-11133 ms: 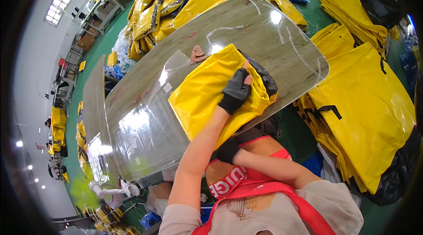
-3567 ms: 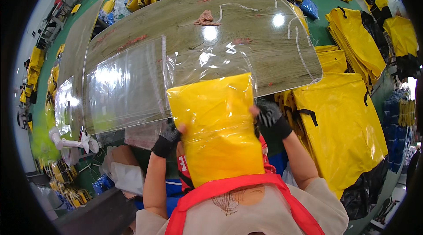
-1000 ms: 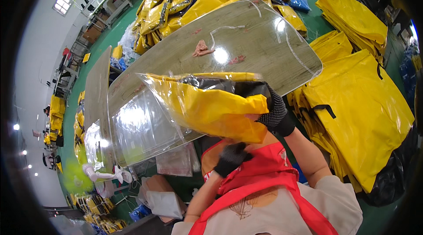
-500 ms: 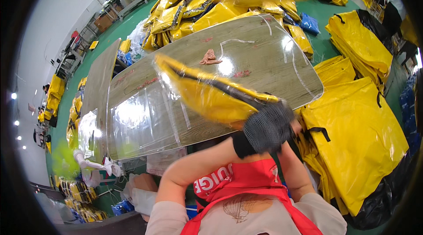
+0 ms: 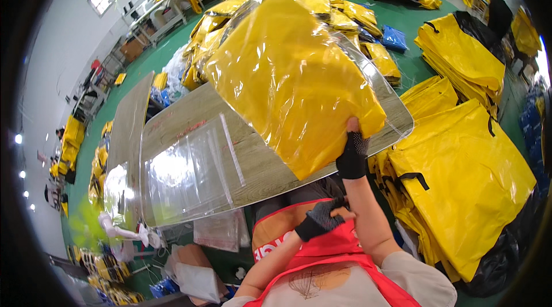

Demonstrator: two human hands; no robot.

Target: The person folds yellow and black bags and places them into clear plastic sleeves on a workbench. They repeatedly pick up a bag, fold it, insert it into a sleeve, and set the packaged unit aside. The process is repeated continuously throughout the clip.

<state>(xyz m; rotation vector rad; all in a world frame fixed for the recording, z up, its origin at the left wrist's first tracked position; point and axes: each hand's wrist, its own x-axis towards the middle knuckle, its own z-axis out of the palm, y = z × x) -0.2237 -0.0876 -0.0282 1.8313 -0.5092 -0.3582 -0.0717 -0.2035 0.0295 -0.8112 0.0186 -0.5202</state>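
My right hand (image 5: 352,153), in a black fingerless glove with a dotted palm, grips the lower right corner of a flat yellow package in clear plastic (image 5: 293,77). The thumb presses on top; the other fingers are hidden beneath. Tilted over the table (image 5: 270,177), the package covers much of its far side. Close to my right forearm, my left hand (image 5: 325,219), gloved the same way, is held over my red apron. Its fingers are loosely bent and apart, with nothing seen in them. Clear plastic bags (image 5: 184,163) lie flat on the table's left part.
Folded yellow covers with black straps (image 5: 460,180) are stacked at the right. Beyond the table rises a heap of wrapped yellow packages (image 5: 201,48), with a blue package (image 5: 394,37) beside it. A small white fan (image 5: 123,229) is at the table's near left corner.
The yellow package has swung up from edge-on to broad side facing me, farther over the table. My left hand has left it and drawn back toward my body.
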